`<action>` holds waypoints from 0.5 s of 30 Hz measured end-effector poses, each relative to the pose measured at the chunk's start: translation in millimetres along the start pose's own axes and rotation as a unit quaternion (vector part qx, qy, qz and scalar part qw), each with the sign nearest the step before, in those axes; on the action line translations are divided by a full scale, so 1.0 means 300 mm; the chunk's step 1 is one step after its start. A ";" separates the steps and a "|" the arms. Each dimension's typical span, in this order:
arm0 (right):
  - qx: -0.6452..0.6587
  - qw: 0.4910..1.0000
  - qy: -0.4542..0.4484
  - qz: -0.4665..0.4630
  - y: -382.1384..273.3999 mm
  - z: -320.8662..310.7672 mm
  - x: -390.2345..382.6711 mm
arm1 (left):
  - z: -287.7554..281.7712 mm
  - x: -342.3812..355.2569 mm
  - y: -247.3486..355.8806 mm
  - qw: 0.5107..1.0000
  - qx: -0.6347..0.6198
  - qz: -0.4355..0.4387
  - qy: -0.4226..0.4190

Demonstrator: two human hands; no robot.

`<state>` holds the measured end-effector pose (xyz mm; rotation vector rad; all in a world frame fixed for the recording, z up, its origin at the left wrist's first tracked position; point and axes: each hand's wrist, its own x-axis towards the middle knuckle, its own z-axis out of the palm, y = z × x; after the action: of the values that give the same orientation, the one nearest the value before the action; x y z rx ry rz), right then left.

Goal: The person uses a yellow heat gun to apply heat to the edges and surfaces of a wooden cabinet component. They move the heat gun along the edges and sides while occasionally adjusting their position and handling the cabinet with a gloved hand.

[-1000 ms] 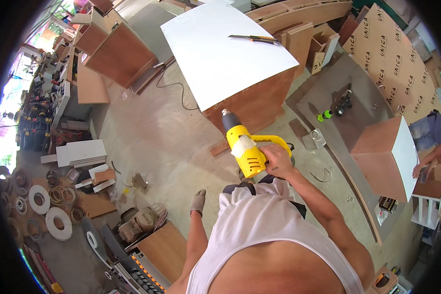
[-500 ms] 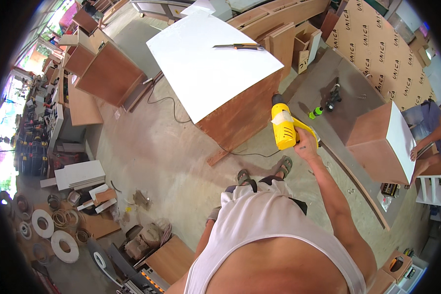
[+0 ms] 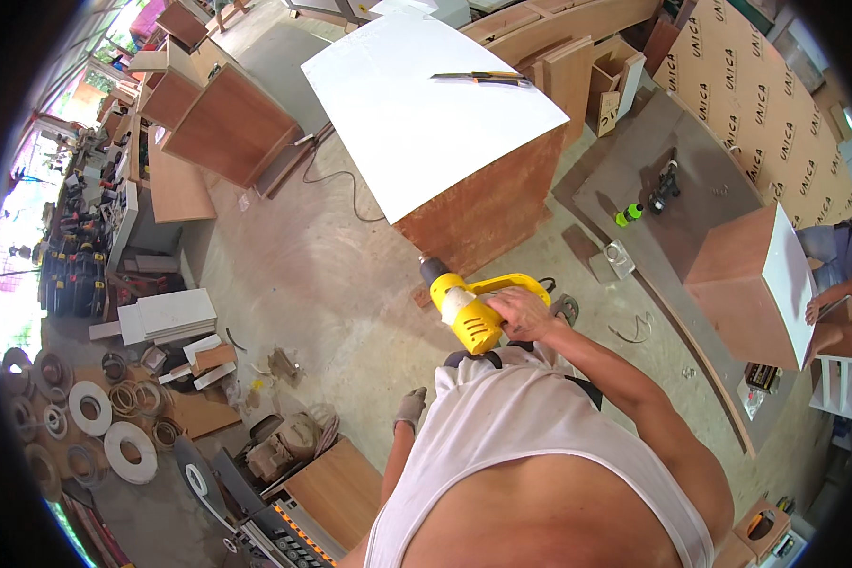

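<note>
My right hand (image 3: 523, 314) is wrapped round the yellow handle of a heat gun (image 3: 470, 319). Its dark nozzle points up and left, close to the near side of a wooden box (image 3: 483, 213). A white sheet (image 3: 426, 114) covers the top of that box. On the sheet lies a utility knife (image 3: 483, 78) with its blade toward the left. My left hand (image 3: 410, 408), in a grey glove, hangs low beside my body. Its fingers look loosely stretched, and nothing shows in them.
A smaller box (image 3: 738, 284) with a white face stands on a dark board (image 3: 663, 151) at right; another person's hand (image 3: 812, 309) rests near it. A drill (image 3: 665, 180) and green bottle (image 3: 628, 216) lie there. Edging rolls (image 3: 131, 452) fill the lower left. A cord (image 3: 355, 194) crosses the floor.
The heat gun in my right hand has swung left and closer to my body, its nozzle now tilted left. My gloved left hand has come further into view.
</note>
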<state>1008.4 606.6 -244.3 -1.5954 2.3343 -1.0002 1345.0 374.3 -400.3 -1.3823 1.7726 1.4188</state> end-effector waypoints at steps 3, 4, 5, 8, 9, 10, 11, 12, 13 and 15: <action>-0.016 1.000 0.003 -0.017 -0.014 -0.013 -0.005 | 0.011 -0.045 0.076 1.000 0.029 0.001 -0.001; -0.025 0.999 0.013 -0.020 -0.014 -0.025 -0.013 | 0.018 -0.049 0.083 0.999 0.047 0.006 -0.006; -0.023 1.000 0.019 -0.003 -0.002 -0.034 -0.025 | 0.028 -0.052 0.085 0.998 0.065 0.011 -0.012; -0.026 0.998 0.042 0.033 0.045 -0.057 -0.036 | 0.058 -0.004 -0.030 0.996 0.082 0.023 -0.032; -0.040 0.996 0.058 0.051 0.065 -0.079 -0.047 | 0.070 0.019 -0.065 0.995 0.083 0.028 -0.046; -0.053 0.994 0.072 0.067 0.085 -0.101 -0.055 | 0.077 0.037 -0.103 0.994 0.084 0.032 -0.057; -0.046 0.992 0.074 0.096 0.109 -0.125 -0.059 | 0.084 0.046 -0.130 0.994 0.082 0.034 -0.064; -0.060 0.986 0.095 0.123 0.130 -0.139 -0.073 | 0.091 0.054 -0.159 0.994 0.080 0.037 -0.072; -0.075 0.978 0.116 0.153 0.167 -0.161 -0.103 | 0.095 0.066 -0.150 0.992 0.084 0.046 -0.083; -0.100 0.965 0.139 0.201 0.235 -0.193 -0.134 | 0.082 0.087 -0.146 0.987 0.102 0.067 -0.100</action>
<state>944.0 682.4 -251.1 -1.0122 2.8700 -0.9671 1369.5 388.3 -449.4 -0.9967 1.8483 1.3482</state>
